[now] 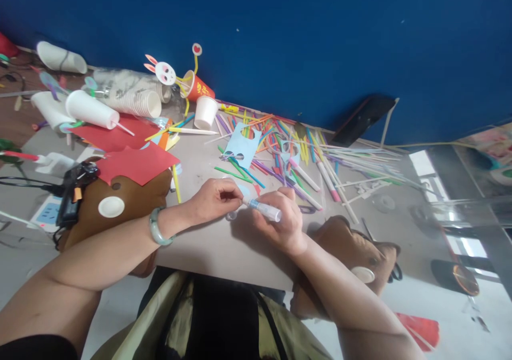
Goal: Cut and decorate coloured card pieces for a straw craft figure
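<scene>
My right hand (282,218) is wrapped round a white marker-like tube (264,209) with pale blue print, its tip pointing left. At that tip, the pinched fingers of my left hand (216,200) meet it; whether they hold the tip or something small is hidden. A bracelet (156,226) circles the left wrist. Just beyond the hands lie a light blue card (242,145) with cut-outs, two pairs of scissors (232,156) and many coloured pens and straws. A small clear round piece (231,216) sits on the table under the fingers.
Red paper (138,164) and a brown cushion (120,216) are at the left; another brown cushion (344,248) is at the right. White paper cups (92,109), an orange cup (198,87) with a rabbit figure and a dark stand (364,120) line the blue wall.
</scene>
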A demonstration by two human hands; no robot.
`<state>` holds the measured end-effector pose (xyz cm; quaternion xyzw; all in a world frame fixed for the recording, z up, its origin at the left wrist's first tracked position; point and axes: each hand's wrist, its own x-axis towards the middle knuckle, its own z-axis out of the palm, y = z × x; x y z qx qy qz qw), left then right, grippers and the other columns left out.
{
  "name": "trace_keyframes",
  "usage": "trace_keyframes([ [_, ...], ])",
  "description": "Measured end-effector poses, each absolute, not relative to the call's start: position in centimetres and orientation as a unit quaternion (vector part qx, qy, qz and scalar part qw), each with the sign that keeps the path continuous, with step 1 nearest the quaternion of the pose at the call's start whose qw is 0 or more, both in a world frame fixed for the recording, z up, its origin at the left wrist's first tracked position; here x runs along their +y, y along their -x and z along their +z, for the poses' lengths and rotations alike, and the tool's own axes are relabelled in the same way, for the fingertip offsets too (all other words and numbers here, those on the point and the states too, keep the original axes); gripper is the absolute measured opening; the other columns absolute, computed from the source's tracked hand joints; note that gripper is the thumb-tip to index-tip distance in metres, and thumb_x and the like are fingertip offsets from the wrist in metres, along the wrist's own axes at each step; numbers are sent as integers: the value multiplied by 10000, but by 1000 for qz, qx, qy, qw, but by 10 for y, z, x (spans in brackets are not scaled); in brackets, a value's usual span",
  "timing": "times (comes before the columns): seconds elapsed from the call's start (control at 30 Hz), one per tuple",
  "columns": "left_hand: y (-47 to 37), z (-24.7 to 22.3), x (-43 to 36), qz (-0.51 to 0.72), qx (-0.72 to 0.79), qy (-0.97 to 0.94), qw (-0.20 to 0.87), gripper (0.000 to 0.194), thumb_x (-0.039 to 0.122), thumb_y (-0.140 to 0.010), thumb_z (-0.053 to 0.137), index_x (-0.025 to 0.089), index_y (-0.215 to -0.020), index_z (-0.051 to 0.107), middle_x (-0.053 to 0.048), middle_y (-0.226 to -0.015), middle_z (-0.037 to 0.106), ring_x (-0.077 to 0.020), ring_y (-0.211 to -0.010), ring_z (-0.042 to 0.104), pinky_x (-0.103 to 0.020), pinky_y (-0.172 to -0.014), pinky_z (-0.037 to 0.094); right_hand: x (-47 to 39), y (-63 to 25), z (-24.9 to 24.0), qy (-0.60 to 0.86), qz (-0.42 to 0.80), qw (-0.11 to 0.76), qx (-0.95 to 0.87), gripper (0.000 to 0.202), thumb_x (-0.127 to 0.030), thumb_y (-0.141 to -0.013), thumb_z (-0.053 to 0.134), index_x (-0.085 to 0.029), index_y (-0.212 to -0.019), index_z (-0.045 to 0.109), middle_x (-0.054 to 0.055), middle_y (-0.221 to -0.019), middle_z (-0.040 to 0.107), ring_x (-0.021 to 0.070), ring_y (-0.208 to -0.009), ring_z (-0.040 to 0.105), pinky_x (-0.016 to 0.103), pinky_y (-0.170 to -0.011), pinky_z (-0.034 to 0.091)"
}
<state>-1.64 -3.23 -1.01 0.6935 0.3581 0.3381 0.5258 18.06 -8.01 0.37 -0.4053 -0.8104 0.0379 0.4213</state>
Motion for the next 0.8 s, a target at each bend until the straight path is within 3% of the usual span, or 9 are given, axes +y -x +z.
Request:
trace_keyframes([
  [0.33,19,-1,-33,316,346,-648,601,142,248,-791,692,129,-716,683,-45,-726,667,-130,-686,603,-232,-638,479,-78,-184,5,412,17,416,-811,146,-196,-836,629,-226,-924,517,-9,-725,661,163,-605,599,359,-670,439],
  [0.53,19,-4,-30,304,397,-605,620,205,294,-767,705,126,-662,652,-28,-673,646,-116,-640,572,-229,-610,459,-79,-187,5,435,-35,469,-768,159,-192,-814,640,-240,-905,519,5,-737,672,179,-622,612,363,-629,443],
  [0.8,17,-9,-31,307,371,-644,594,132,239,-773,682,125,-712,707,-46,-722,685,-133,-685,610,-230,-638,478,-77,-184,6,384,23,434,-814,162,-205,-832,633,-224,-946,518,-4,-740,673,158,-611,618,356,-683,429],
])
